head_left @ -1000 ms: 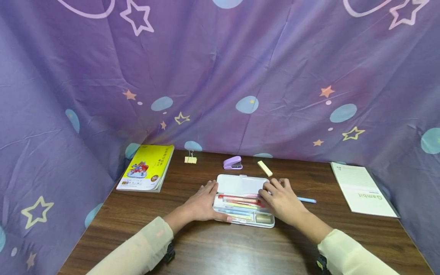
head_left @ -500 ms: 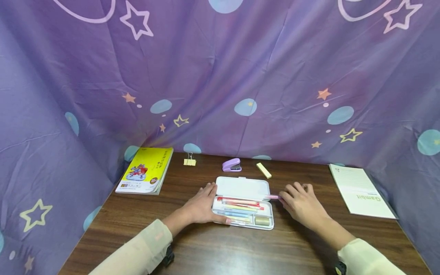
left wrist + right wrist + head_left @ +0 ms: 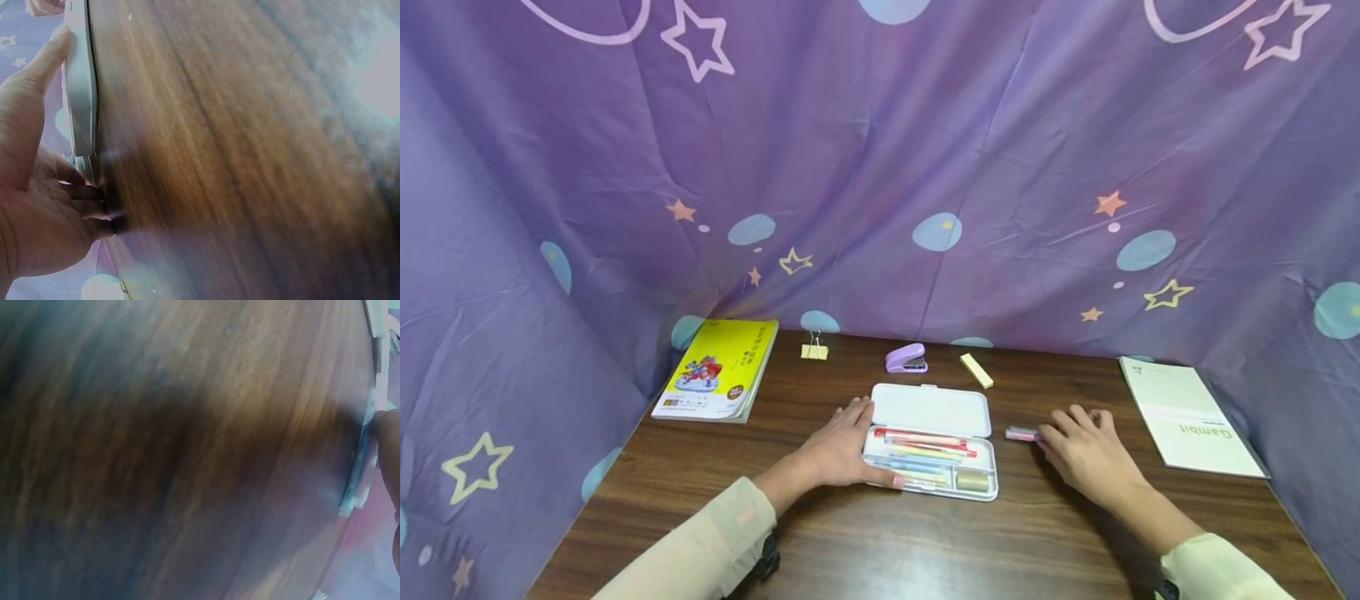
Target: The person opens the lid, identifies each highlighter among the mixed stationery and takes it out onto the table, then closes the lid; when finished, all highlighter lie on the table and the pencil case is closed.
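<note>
A white pencil case [image 3: 932,408] lies open on the table, lid folded back. Inside are several red, yellow and blue pens [image 3: 925,446] and an olive-coloured block [image 3: 972,482] in the small right compartment. My left hand [image 3: 842,454] rests against the case's left end, thumb straight along its front edge and fingers beside the lid. In the left wrist view the thumb touches the case wall [image 3: 79,94]. Right of the case, my right hand [image 3: 1086,454] pinches a pink pen [image 3: 1022,434] low over the table. The right wrist view has a bluish pen [image 3: 353,481] alongside it.
Behind the case stand a yellow binder clip [image 3: 814,352], a purple stapler [image 3: 907,358] and a pale yellow stick-like block [image 3: 977,371]. A yellow book [image 3: 718,367] lies at the left, an open notepad [image 3: 1195,421] at the right. A purple curtain [image 3: 880,167] hangs around the table.
My right hand took the pink pen from the case and carried it right, down near the table beside the blue pen. The left hand stays at the case.
</note>
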Available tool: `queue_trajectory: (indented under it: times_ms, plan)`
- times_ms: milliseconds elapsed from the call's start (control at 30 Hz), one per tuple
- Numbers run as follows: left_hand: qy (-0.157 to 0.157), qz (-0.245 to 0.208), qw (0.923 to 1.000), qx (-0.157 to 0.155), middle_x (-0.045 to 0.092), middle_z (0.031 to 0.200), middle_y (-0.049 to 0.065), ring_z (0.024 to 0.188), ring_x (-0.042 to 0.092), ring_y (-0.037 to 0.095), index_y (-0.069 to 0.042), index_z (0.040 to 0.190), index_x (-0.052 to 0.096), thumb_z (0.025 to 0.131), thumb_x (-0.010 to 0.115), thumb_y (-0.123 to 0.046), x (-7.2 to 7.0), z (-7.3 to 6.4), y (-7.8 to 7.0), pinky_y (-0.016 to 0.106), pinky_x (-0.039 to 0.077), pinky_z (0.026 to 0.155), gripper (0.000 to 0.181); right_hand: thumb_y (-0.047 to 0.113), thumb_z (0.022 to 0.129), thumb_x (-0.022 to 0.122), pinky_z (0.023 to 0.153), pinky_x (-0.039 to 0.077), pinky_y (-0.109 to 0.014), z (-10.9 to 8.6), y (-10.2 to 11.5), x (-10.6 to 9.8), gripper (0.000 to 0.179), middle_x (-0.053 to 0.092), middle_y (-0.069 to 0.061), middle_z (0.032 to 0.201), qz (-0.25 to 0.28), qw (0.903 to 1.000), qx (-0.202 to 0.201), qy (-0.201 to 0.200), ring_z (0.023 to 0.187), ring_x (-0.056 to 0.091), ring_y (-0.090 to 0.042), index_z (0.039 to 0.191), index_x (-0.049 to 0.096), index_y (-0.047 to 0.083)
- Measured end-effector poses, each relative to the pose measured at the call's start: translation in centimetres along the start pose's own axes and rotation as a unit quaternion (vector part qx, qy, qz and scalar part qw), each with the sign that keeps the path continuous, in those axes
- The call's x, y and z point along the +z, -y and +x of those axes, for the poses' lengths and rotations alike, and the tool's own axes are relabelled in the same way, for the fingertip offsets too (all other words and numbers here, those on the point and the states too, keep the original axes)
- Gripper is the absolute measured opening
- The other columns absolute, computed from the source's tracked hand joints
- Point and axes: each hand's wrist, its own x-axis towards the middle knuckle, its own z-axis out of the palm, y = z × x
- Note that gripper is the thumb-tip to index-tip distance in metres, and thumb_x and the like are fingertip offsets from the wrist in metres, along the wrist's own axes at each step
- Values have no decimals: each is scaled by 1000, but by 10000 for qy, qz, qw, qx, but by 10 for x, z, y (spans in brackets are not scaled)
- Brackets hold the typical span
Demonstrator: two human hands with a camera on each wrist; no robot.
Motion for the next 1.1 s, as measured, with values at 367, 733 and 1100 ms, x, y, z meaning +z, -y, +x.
queue_trajectory:
  times_ms: [367, 733, 1100]
  plan:
    - [-1, 34, 10000, 9, 17, 185, 22, 174, 15, 38, 1, 176, 18, 79, 78, -88, 0, 0, -1, 52, 20, 142, 144, 21, 87, 82, 76, 48, -61, -5, -2, 1, 20, 65, -8, 97, 47, 10000, -16, -39, 93, 59, -35, 101, 73, 9]
    - [-28, -33, 10000, -39, 17, 185, 23, 174, 15, 39, 1, 176, 18, 78, 80, -87, 0, 0, 0, 54, 22, 141, 145, 18, 83, 89, 78, 50, -62, -7, -1, -3, 24, 67, -7, 97, -36, 9997, 121, 227, 95, 61, -34, 100, 74, 10]
    - [-57, -77, 10000, 4, 17, 185, 23, 174, 15, 40, 1, 176, 18, 78, 80, -87, 0, 0, 0, 54, 22, 141, 145, 17, 82, 90, 76, 49, -61, -7, -1, -4, 24, 67, -8, 97, -71, 9998, 92, 168, 94, 60, -34, 99, 74, 10]
